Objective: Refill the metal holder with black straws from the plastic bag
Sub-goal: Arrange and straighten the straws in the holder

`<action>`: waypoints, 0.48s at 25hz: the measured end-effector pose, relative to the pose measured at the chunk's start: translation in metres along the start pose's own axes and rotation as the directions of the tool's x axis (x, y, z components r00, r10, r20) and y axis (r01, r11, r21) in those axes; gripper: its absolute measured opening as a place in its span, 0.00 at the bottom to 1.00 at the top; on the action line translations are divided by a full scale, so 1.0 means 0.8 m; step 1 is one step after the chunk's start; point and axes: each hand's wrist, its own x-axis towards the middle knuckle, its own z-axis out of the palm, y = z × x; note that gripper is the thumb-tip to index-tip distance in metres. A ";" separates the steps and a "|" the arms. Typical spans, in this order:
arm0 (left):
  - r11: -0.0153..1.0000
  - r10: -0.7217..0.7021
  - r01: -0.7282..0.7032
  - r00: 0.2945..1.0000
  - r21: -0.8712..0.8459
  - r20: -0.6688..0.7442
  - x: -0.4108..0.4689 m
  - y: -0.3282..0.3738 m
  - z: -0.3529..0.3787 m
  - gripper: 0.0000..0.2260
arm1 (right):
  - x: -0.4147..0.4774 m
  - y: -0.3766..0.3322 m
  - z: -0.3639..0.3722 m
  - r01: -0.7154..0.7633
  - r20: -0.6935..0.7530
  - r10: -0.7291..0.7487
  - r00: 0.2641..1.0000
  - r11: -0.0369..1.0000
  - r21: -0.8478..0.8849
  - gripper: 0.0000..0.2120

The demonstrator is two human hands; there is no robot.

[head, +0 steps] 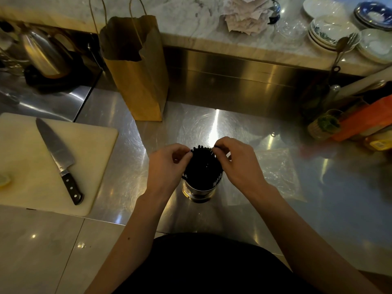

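Observation:
A shiny metal holder (pixel 198 190) stands upright on the steel counter (pixel 331 187), packed with black straws (pixel 202 164) whose tips stick out above its rim. My left hand (pixel 167 166) pinches the straw tips at the bundle's left side. My right hand (pixel 235 162) pinches the tips at the right side. A clear plastic bag (pixel 280 172) lies flat on the counter just right of the holder, partly under my right wrist.
A white cutting board (pixel 23 166) with a large knife (pixel 58 160) lies at the left. A brown paper bag (pixel 135 68) stands behind. A kettle (pixel 42 54) sits far left. Stacked plates (pixel 331 32) and orange packages (pixel 364 122) fill the right side.

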 end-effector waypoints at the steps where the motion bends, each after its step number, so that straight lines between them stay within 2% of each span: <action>1: 1.000 -0.004 0.004 1.000 -0.014 -0.007 -0.001 0.000 -0.002 0.04 | 0.000 -0.001 -0.003 0.007 -0.030 -0.006 1.000 1.000 0.028 0.04; 4: 1.000 -0.020 0.020 1.000 -0.025 0.005 0.000 -0.001 -0.003 0.03 | -0.001 0.000 -0.013 -0.023 -0.106 0.035 0.994 0.993 0.113 0.04; 8: 0.999 -0.030 0.028 0.998 0.032 0.063 0.004 -0.001 0.001 0.08 | -0.004 0.000 -0.014 -0.039 -0.099 0.055 0.994 0.986 0.161 0.04; 12: 0.988 0.039 -0.053 0.994 0.143 0.103 0.007 0.006 0.005 0.09 | -0.006 -0.005 -0.014 -0.043 -0.128 0.068 0.989 0.981 0.190 0.05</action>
